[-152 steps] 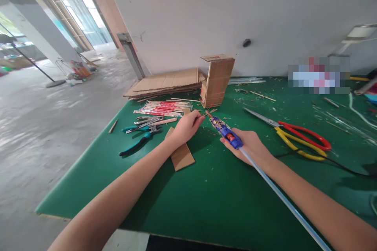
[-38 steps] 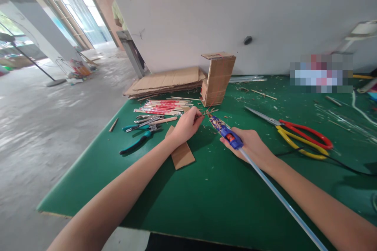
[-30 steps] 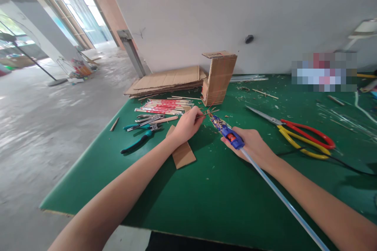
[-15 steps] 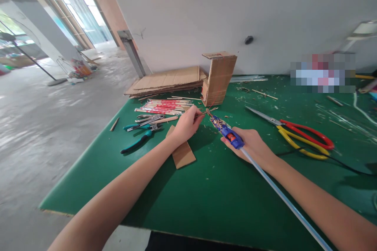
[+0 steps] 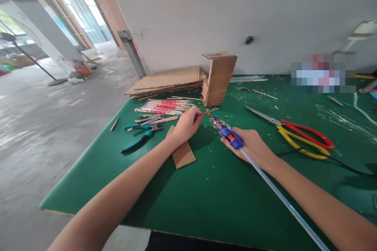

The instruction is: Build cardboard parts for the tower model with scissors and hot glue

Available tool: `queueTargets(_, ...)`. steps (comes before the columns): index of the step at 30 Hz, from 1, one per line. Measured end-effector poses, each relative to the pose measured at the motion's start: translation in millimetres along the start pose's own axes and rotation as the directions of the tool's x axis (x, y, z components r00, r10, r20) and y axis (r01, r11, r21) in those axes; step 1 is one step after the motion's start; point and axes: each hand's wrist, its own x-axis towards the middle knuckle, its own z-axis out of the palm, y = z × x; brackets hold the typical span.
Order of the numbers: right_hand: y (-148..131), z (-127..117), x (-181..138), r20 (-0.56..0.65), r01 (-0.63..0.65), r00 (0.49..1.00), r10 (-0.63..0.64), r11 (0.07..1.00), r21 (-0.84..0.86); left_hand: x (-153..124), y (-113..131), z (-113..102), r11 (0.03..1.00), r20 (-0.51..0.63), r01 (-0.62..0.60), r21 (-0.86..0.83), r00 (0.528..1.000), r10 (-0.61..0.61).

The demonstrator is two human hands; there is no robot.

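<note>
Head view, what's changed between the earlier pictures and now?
The left hand has drawn slightly left of the glue gun's tip, baring more of the thin stick it pinches. The person glimpsed beyond the board has gone from view. The right hand still grips the glue gun; scissors and pliers lie as before.

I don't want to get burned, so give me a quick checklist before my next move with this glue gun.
1. Glue gun gripped in right hand: ok.
2. Clear glue stick in its back end: ok.
3. Thin stick pinched in left hand: ok.
4. Left fingertips well away from the nozzle: not ok, they're close.
5. Nozzle hot: cannot tell.
6. Scissors out from between the hands: ok, they lie to the right.
</note>
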Motion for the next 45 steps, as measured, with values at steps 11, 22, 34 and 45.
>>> queueTargets(11,1.6,0.9,1.2,0.013,-0.01,1.0,0.01,1.0,-0.008,0.6,1.4,-0.1,1.0,-0.036,0.011,0.013,0.999,-0.01)
queueTargets(22,1.2,0.1,0.5,0.001,0.002,1.0,-0.002,1.0,0.015,0.6,3.4,-0.6,1.0,-0.033,0.005,0.01,0.999,-0.005)
queueTargets(34,0.5,-0.5,0.5,0.005,0.003,1.0,-0.004,1.0,0.022,0.9,4.4,-0.4,1.0,-0.029,0.0,0.021,1.0,0.0)
queueTargets(45,1.3,-0.9,-0.3,0.001,0.022,1.0,-0.022,1.0,0.007,1.1,2.7,0.1,0.999,-0.017,-0.032,0.009,0.999,0.032)
